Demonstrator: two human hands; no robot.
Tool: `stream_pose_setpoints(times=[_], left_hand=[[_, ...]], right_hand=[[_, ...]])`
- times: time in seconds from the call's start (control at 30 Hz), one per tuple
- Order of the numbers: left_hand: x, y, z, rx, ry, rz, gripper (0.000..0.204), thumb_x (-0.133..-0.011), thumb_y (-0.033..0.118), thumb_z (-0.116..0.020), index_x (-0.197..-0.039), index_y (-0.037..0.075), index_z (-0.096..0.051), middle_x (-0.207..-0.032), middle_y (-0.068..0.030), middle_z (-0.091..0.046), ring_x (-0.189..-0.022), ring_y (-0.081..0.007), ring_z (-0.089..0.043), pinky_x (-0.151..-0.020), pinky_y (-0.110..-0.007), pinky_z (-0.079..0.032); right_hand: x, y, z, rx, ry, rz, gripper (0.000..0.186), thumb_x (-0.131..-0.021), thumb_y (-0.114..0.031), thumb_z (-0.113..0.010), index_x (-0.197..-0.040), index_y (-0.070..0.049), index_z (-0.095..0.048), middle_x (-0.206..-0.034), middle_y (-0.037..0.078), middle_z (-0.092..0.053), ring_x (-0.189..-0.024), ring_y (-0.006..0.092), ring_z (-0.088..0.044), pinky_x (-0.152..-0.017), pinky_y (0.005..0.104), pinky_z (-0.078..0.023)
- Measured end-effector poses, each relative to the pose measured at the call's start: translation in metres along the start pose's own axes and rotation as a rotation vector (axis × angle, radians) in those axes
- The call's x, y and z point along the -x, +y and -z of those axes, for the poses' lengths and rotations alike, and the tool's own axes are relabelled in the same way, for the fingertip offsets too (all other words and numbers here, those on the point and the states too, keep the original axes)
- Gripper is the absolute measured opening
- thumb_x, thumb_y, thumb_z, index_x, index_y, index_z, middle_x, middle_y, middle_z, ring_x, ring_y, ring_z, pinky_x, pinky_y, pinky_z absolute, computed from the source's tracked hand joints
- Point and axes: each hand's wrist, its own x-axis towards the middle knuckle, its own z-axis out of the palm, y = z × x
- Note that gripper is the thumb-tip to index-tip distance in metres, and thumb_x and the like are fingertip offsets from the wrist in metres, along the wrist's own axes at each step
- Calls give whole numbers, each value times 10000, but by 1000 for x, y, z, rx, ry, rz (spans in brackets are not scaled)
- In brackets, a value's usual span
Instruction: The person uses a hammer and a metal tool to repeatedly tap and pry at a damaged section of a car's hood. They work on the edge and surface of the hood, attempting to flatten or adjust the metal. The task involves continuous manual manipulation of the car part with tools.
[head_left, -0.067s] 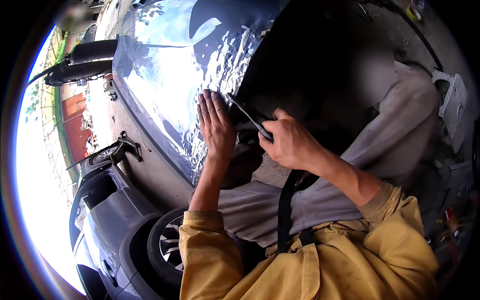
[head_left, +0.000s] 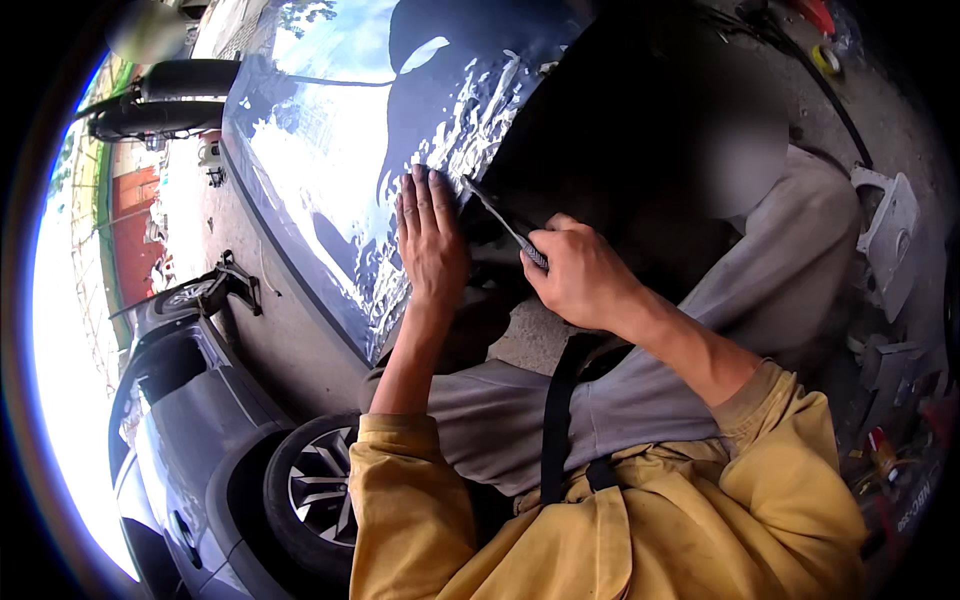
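Observation:
My left hand (head_left: 432, 248) lies flat on a glossy car body panel (head_left: 330, 180), its fingers stretched out beside a rippled, crumpled strip along the panel's edge. In my right hand (head_left: 585, 275) is a slim metal tool with a knurled handle (head_left: 534, 256), gripped with the fingers wrapped round it. Its thin shaft points up and left, and its tip is by the panel's edge, just right of my left fingertips. Whether the tip touches the panel I cannot tell.
A grey car (head_left: 200, 430) with a spoked wheel (head_left: 320, 480) stands at lower left. Dark hoses or cylinders (head_left: 185, 95) are at upper left. On the right lie a pale metal bracket (head_left: 890, 225), a yellow tape roll (head_left: 826, 60) and loose clutter. My grey-trousered legs are bent below the panel.
The whole view has shifted slightly. My left hand stays flat on the panel, and the tool remains in my right hand with its tip by the panel's edge.

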Motion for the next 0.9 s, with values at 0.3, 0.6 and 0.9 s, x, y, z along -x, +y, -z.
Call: stream_pose_setpoints(times=[0.3, 0.6, 0.9], left_hand=[[87, 67, 18, 938, 165, 631, 284, -862, 20, -536, -1142, -21, -559, -1124, -177, -592, -1058, -328, -569, -901, -359, -446], [68, 26, -3, 2370, 511, 1175, 468, -898, 339, -595, -1164, -36, -508, -1086, -152, -618, -969, -279, -632, -812, -368, -506], [62, 30, -19, 2262, 652, 1160, 433, -901, 294, -597, -1132, -67, -532, -1054, -144, -627, -870, -272, -662, -746, -324, -531]], right_hand=[[-7, -5, 8, 170, -62, 73, 228, -859, -174, -568, -770, 36, -558, -671, 202, -548, -615, 346, -547, -579, 393, -423], [-10, -4, 16, -12, -300, -187, 242, -898, -227, -558, -835, -8, -636, -670, 22, -584, -615, 113, -545, -582, 289, -450], [-13, -32, 22, 84, -524, -137, 303, -913, -285, -581, -1042, -17, -639, -812, -34, -550, -782, 63, -478, -708, 222, -402]])
